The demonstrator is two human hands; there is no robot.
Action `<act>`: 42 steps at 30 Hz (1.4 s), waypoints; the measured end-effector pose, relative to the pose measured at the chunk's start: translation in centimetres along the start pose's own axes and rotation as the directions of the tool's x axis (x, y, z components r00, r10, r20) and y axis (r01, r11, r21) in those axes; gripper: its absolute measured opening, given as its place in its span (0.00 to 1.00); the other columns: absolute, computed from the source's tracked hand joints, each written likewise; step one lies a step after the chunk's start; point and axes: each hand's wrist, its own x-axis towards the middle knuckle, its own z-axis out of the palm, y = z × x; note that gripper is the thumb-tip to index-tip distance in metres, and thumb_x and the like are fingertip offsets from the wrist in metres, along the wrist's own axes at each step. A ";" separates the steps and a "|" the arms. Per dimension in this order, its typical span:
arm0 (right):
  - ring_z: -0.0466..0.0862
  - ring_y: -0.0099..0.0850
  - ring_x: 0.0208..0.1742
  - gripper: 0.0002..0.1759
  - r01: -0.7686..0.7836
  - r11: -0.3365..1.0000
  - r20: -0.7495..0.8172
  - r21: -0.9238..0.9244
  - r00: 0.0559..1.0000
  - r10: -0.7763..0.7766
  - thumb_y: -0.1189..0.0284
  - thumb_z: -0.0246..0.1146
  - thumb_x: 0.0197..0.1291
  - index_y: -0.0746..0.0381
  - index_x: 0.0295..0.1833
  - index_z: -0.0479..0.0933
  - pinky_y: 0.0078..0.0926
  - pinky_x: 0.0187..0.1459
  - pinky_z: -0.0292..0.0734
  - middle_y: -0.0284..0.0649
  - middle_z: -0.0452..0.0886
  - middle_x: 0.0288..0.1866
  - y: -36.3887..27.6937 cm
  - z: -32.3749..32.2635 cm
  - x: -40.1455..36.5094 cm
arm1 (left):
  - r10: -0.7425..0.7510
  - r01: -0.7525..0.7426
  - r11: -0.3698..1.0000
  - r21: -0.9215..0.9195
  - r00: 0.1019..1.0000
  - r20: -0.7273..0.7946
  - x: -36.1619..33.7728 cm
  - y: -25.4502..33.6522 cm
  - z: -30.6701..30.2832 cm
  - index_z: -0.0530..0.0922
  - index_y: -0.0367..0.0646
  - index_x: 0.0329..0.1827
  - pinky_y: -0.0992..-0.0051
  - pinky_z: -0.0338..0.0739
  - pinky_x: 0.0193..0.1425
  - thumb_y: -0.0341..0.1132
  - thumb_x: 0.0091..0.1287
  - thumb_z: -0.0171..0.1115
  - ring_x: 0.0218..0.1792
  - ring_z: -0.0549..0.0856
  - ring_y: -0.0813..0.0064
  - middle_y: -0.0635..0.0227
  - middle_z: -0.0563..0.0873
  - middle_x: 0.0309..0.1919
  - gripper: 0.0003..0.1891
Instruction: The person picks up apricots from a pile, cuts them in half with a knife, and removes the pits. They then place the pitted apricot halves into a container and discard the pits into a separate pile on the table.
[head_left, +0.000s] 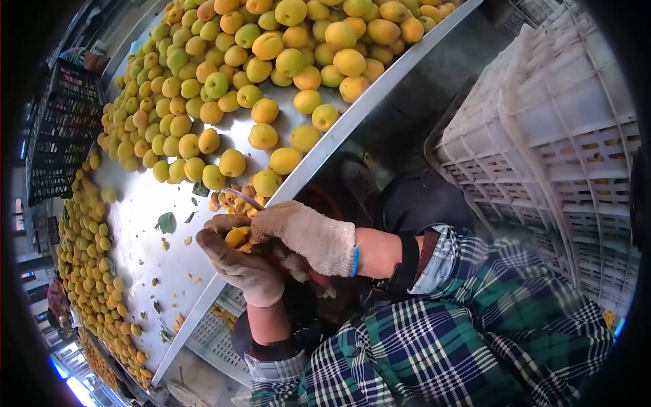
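Fruit [237, 237], left of frame center, cupped in gloved left hand [245, 270]; thin blade [245, 198] jutting from curled right hand [298, 227]. Risk: slip into left hand, from slick skin. Also roll-off of loose fruits [285, 161] at counter [139, 237] rim, upper center, from bump.

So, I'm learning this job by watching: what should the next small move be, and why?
Probably ease the fruit apart: the left hand cups it, the right hand meets it there, the knife points past it with its blade clear, and orange pieces lie just beyond on the table.
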 end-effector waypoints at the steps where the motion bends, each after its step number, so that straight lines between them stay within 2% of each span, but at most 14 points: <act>1: 0.77 0.29 0.16 0.16 0.016 0.999 0.002 -0.036 1.000 -0.016 0.61 0.59 0.63 0.64 0.43 0.80 0.24 0.16 0.71 0.40 0.79 0.23 -0.1 0.1 0.0 | 0.018 -0.013 0.997 0.072 0.997 -0.069 -0.3 1.1 1.1 0.67 0.41 0.53 0.72 0.73 0.52 0.56 0.75 0.41 0.39 0.77 0.71 0.63 0.77 0.40 0.24; 4: 0.73 0.26 0.14 0.13 0.070 0.992 -0.044 -0.101 0.996 -0.075 0.62 0.60 0.62 0.62 0.40 0.80 0.22 0.13 0.65 0.36 0.77 0.23 -0.2 0.8 0.3 | 0.417 -0.329 0.807 0.490 0.905 -0.079 0.3 -0.7 1.3 0.74 0.38 0.41 0.77 0.71 0.50 0.59 0.77 0.29 0.37 0.77 0.75 0.65 0.78 0.34 0.32; 6: 0.71 0.24 0.13 0.12 0.068 0.987 -0.081 -0.142 0.994 -0.080 0.63 0.61 0.61 0.61 0.40 0.80 0.21 0.12 0.63 0.34 0.77 0.23 -0.3 1.4 -0.2 | 0.472 -0.412 0.742 0.529 0.881 0.025 0.3 -1.4 0.3 0.68 0.37 0.49 0.74 0.72 0.50 0.53 0.75 0.38 0.39 0.77 0.74 0.64 0.77 0.37 0.24; 11: 0.73 0.22 0.16 0.11 0.086 0.979 -0.073 -0.186 0.992 -0.101 0.66 0.62 0.59 0.62 0.41 0.81 0.20 0.15 0.66 0.32 0.77 0.23 -1.6 1.6 -1.1 | -0.157 0.160 0.957 -0.243 0.987 0.033 0.3 1.6 0.7 0.66 0.34 0.63 0.69 0.75 0.53 0.55 0.71 0.54 0.43 0.78 0.69 0.60 0.78 0.43 0.32; 17: 0.77 0.21 0.22 0.12 0.263 0.810 -0.035 -0.525 0.944 -0.329 0.66 0.62 0.59 0.64 0.40 0.81 0.20 0.25 0.73 0.32 0.79 0.24 -2.5 0.4 -0.2 | 0.319 -0.401 0.848 0.347 0.909 0.270 1.5 2.9 0.3 0.79 0.34 0.40 0.71 0.72 0.52 0.64 0.72 0.42 0.42 0.79 0.67 0.60 0.80 0.39 0.35; 21: 0.79 0.22 0.26 0.11 0.328 0.778 -0.003 -0.535 0.921 -0.390 0.68 0.62 0.59 0.65 0.39 0.81 0.23 0.30 0.75 0.32 0.81 0.26 -2.3 0.5 -0.5 | 0.029 -0.078 0.978 0.195 0.970 0.240 1.0 2.8 -0.5 0.80 0.34 0.42 0.71 0.74 0.46 0.58 0.71 0.52 0.37 0.81 0.69 0.63 0.80 0.39 0.29; 24: 0.78 0.23 0.26 0.09 0.499 0.727 0.097 -0.472 0.849 -0.520 0.70 0.62 0.58 0.65 0.38 0.80 0.23 0.30 0.75 0.32 0.81 0.25 -0.7 0.3 0.8 | 0.314 -0.374 0.849 0.372 0.925 0.213 1.0 1.1 -0.6 0.76 0.35 0.52 0.72 0.77 0.44 0.59 0.71 0.52 0.36 0.81 0.71 0.64 0.81 0.40 0.30; 25: 0.78 0.23 0.24 0.08 0.558 0.664 0.135 -0.498 0.806 -0.576 0.71 0.62 0.58 0.65 0.36 0.80 0.23 0.28 0.74 0.33 0.80 0.24 -0.3 0.1 1.3 | -0.049 0.054 0.998 -0.032 0.987 0.155 1.1 2.7 0.5 0.74 0.35 0.56 0.76 0.78 0.43 0.58 0.72 0.49 0.39 0.82 0.72 0.62 0.82 0.42 0.30; 26: 0.77 0.23 0.22 0.07 0.612 0.596 0.174 -0.520 0.759 -0.628 0.71 0.62 0.58 0.65 0.35 0.80 0.23 0.26 0.74 0.33 0.79 0.23 0.1 0.0 1.7 | -0.405 0.387 0.780 -0.491 0.911 0.075 1.1 4.2 1.7 0.72 0.35 0.59 0.79 0.79 0.42 0.57 0.73 0.46 0.42 0.83 0.73 0.60 0.83 0.44 0.31; 29: 0.72 0.23 0.14 0.08 0.334 0.884 0.083 -0.328 0.942 -0.325 0.70 0.61 0.59 0.63 0.31 0.78 0.22 0.18 0.68 0.34 0.76 0.18 -2.4 0.9 -0.6 | -0.507 0.511 0.592 -0.624 0.837 0.204 1.5 3.0 -0.2 0.70 0.34 0.62 0.78 0.79 0.45 0.51 0.74 0.47 0.45 0.83 0.70 0.57 0.81 0.49 0.27; 31: 0.73 0.25 0.14 0.11 0.253 0.943 0.031 -0.217 0.967 -0.253 0.67 0.59 0.60 0.63 0.30 0.77 0.22 0.17 0.68 0.36 0.77 0.21 -3.0 0.3 -0.9 | -0.035 0.034 0.996 -0.079 0.999 -0.011 0.7 2.0 0.4 0.70 0.34 0.63 0.79 0.79 0.42 0.50 0.72 0.48 0.41 0.83 0.72 0.59 0.82 0.48 0.27; 33: 0.71 0.27 0.12 0.12 0.209 0.968 -0.012 -0.139 0.977 -0.213 0.65 0.58 0.61 0.62 0.29 0.76 0.24 0.14 0.66 0.37 0.76 0.22 -3.1 0.2 -0.9 | 0.078 -0.081 0.993 0.089 0.996 0.042 0.5 2.4 0.4 0.70 0.33 0.63 0.80 0.78 0.39 0.48 0.71 0.49 0.39 0.83 0.74 0.60 0.82 0.47 0.28; 35: 0.67 0.28 0.08 0.13 0.201 0.975 -0.048 -0.096 0.977 -0.206 0.65 0.56 0.62 0.62 0.29 0.74 0.26 0.09 0.60 0.37 0.74 0.21 -2.8 0.1 -0.4 | -0.226 0.259 0.947 -0.193 0.958 0.176 1.0 4.6 -0.3 0.70 0.33 0.63 0.82 0.76 0.38 0.47 0.69 0.51 0.39 0.83 0.76 0.61 0.82 0.47 0.28; 42: 0.70 0.25 0.11 0.14 0.129 0.983 -0.053 -0.127 0.989 -0.137 0.61 0.59 0.63 0.61 0.34 0.76 0.21 0.13 0.61 0.34 0.72 0.17 -3.5 0.0 -1.2 | -0.017 0.036 0.997 -0.063 0.957 0.290 0.7 2.9 -1.0 0.75 0.33 0.58 0.83 0.70 0.41 0.46 0.70 0.59 0.36 0.77 0.82 0.65 0.80 0.50 0.24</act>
